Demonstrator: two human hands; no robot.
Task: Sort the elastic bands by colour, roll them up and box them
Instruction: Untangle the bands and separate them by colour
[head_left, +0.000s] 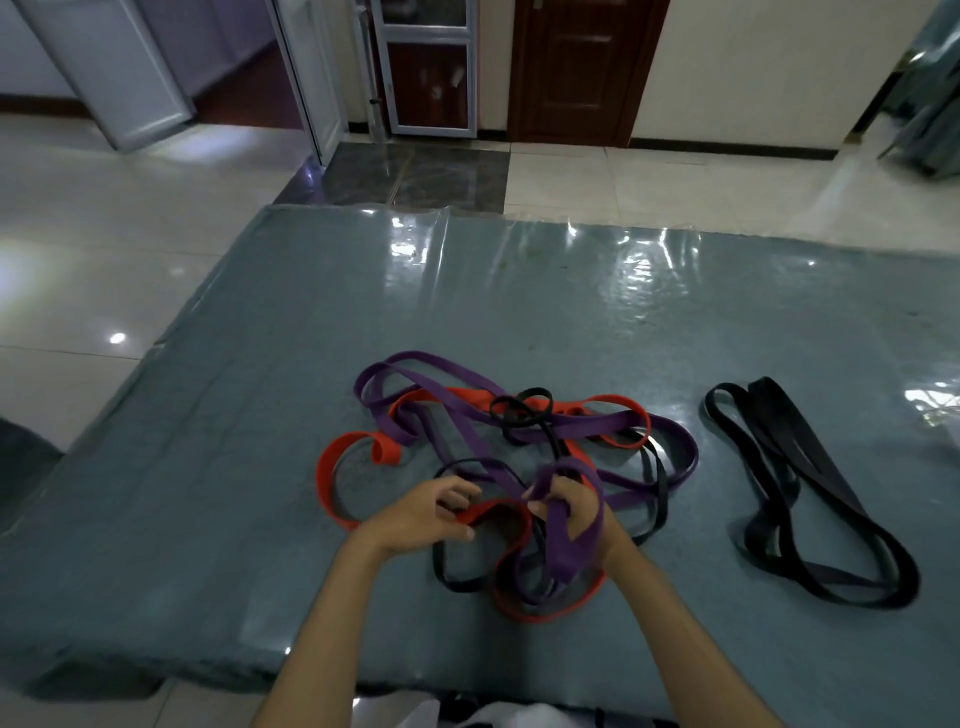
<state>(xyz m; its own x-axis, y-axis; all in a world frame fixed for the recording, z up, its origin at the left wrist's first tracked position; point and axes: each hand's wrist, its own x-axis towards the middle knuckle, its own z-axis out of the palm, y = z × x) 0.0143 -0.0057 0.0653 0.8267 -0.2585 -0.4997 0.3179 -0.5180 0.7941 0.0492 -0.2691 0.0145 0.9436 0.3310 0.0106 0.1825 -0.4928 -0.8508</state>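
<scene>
Untangling a knot of purple, red and black elastic bands (498, 447) lying mid-counter (234, 467).
I see my left hand (426, 512) pinching a red band (493, 512), my right hand (576, 512) curled round a flat purple band (563, 545); sorted black bands (800, 499) lie well apart to the right.

Purple bands (470, 415), red bands (332, 473) and black bands (810, 483) on a grey-blue table (208, 467).

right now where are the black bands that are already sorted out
In the head view the black bands lie in a loose pile on the right side of the table, apart from the mixed tangle that both hands are working in.
</scene>
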